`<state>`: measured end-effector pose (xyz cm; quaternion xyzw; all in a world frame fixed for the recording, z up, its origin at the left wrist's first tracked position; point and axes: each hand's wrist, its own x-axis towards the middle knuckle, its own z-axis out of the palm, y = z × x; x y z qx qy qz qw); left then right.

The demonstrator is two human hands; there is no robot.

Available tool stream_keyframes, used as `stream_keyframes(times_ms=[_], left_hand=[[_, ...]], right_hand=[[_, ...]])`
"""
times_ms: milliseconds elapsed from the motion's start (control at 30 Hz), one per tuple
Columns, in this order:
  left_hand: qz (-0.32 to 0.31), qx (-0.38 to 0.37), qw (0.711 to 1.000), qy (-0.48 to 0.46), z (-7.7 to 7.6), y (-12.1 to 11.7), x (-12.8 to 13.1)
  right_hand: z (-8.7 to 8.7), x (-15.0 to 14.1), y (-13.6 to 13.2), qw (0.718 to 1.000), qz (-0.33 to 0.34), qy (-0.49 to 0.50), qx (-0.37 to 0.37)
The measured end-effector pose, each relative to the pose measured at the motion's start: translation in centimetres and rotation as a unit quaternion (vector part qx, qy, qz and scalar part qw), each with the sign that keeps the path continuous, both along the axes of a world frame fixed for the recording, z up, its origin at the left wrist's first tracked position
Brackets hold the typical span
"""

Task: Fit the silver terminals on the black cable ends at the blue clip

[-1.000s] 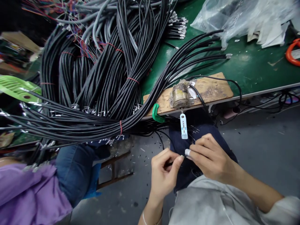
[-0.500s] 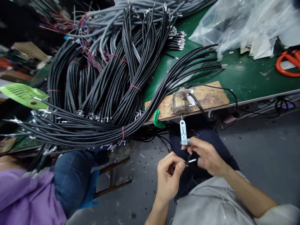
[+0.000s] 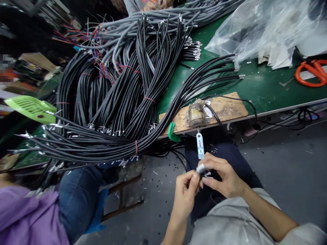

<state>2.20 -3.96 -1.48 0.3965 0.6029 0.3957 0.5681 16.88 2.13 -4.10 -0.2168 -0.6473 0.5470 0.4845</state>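
Observation:
My left hand (image 3: pixel 186 190) is closed in a pinch on the end of a thin black cable, most of which its fingers hide. From the right, my right hand (image 3: pixel 224 177) closes thumb and forefinger around the same end, where pale wire tips (image 3: pixel 207 174) show. A silver-grey sleeve-like piece (image 3: pixel 201 168) sits at the right forefinger's tip; whether it is worn or held I cannot tell. Just above the hands, a light-blue wire stripper-like tool (image 3: pixel 200 146) points down from a taped motor (image 3: pixel 196 114) fixed on a wooden board (image 3: pixel 227 105).
Black cable bundles (image 3: pixel 122 102) cover the green table's (image 3: pixel 265 85) left side, with grey cables (image 3: pixel 163 17) behind. A green clamp (image 3: pixel 173 132) grips the board's edge. Orange-handled scissors (image 3: pixel 310 73) and plastic bags (image 3: pixel 255 27) lie right. A co-worker's purple sleeve (image 3: pixel 33 214) is at left.
My right hand has come down from the blue tool and closed on the cable end at my left fingers. The view has shifted slightly; another person's hands now show at the top.

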Motion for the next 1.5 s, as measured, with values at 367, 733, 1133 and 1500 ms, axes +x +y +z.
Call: stream_keyframes(times_ms=[367, 733, 1133, 1500], left_hand=[[-0.072, 0.179, 0.977, 0.091, 0.4, 0.8, -1.1], [-0.092, 0.34, 0.922, 0.161, 1.3, 2.0, -1.5], [0.015, 0.352, 0.925, 0.143, 1.8, 3.3, -0.8], [0.007, 0.288, 0.95, 0.118, 1.6, 3.5, -0.3]], right_hand=[[0.3, -0.8, -0.8, 0.981, 0.022, 0.08, -0.177], [0.7, -0.2, 3.4, 0.913, 0.051, 0.109, -0.39], [2.7, -3.2, 5.5, 0.903, 0.035, 0.176, -0.391], [-1.2, -2.4, 5.0, 0.866, 0.095, 0.213, -0.443]])
